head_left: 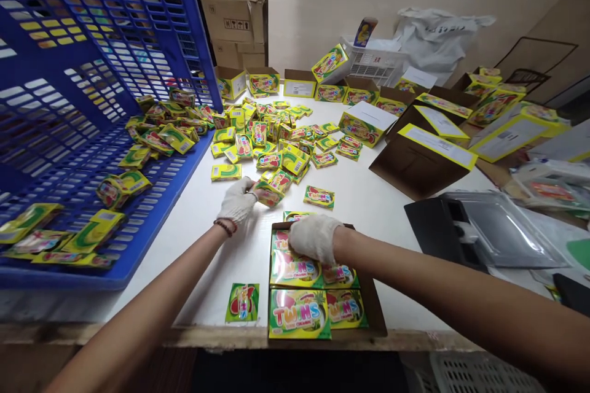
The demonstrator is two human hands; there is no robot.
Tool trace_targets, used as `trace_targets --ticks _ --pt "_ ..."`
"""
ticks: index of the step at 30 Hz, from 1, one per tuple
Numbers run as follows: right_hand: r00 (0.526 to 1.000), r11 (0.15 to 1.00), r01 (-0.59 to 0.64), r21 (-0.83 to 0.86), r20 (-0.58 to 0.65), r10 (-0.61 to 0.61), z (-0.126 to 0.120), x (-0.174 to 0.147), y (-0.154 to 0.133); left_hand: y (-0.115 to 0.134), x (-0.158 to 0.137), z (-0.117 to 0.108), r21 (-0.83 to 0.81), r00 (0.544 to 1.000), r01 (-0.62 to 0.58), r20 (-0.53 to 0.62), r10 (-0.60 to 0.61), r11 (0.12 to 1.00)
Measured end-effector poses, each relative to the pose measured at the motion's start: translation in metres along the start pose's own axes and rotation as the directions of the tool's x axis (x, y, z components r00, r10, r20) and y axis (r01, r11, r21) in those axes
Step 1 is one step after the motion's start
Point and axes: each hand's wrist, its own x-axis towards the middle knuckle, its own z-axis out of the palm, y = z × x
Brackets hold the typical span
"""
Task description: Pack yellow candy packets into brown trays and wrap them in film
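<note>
My left hand (pixel 238 201), in a white knit glove, is closed on small yellow-green candy boxes (pixel 275 187) at the near edge of a loose pile (pixel 258 132). My right hand (pixel 314 238), gloved too, reaches into an open display box (pixel 374 295). Its fingers curl downward, and whatever they grip is hidden. Inside the display box, "TWINS" candy boxes (pixel 299 314) lie face up in rows. One loose candy box (pixel 319 196) rests beyond the display box, and a flat green packet (pixel 243 302) lies to its left.
A blue plastic crate (pixel 184 190) lies at the left with more candy boxes in it. Open display boxes (pixel 421 163) stand at the right and along the back. A black object with a clear plastic cover (pixel 502 227) sits at the right. Cartons (pixel 233 18) are stacked behind.
</note>
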Motion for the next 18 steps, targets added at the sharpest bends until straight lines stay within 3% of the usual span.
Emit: trace_targets --ticks 2,3,4,7,9,11,14,16,18 --pt "0.991 0.996 -0.042 0.084 -0.123 0.052 -0.003 -0.009 0.007 0.009 -0.01 -0.017 -0.048 0.995 -0.055 -0.087 0.051 0.997" --pt "0.966 0.988 -0.065 0.141 -0.24 0.098 -0.005 -0.016 0.01 0.016 -0.016 -0.025 -0.059 0.985 -0.124 -0.129 0.115 0.991" --pt "0.911 0.974 -0.079 0.212 -0.381 0.157 -0.007 -0.024 0.012 0.025 -0.024 -0.031 -0.057 0.965 -0.218 -0.159 0.207 0.974" --pt "0.644 0.906 0.049 0.421 -0.707 0.294 -0.012 -0.047 0.013 0.054 -0.047 -0.039 -0.011 0.843 -0.527 -0.139 0.52 0.85" --pt "0.555 0.864 0.217 0.455 -0.785 0.274 -0.01 -0.057 0.011 0.07 -0.057 -0.034 -0.045 0.782 -0.623 -0.071 0.62 0.781" --pt "0.502 0.815 0.304 0.493 -0.81 0.303 0.002 -0.06 0.009 0.075 -0.057 -0.026 -0.163 0.778 -0.625 -0.064 0.624 0.763" --pt "0.419 0.655 0.283 0.701 -0.704 0.573 0.033 -0.057 0.004 0.061 -0.037 -0.011 -0.205 0.848 -0.529 -0.115 0.517 0.823" --pt "0.441 0.49 0.234 0.84 -0.54 0.716 0.054 -0.051 -0.002 0.043 -0.016 -0.001 -0.025 0.89 -0.455 -0.027 0.455 0.89" --pt "0.488 0.387 0.164 0.907 -0.416 0.768 0.069 -0.044 -0.009 0.025 0.001 0.011 0.175 0.919 -0.392 0.128 0.374 0.903"
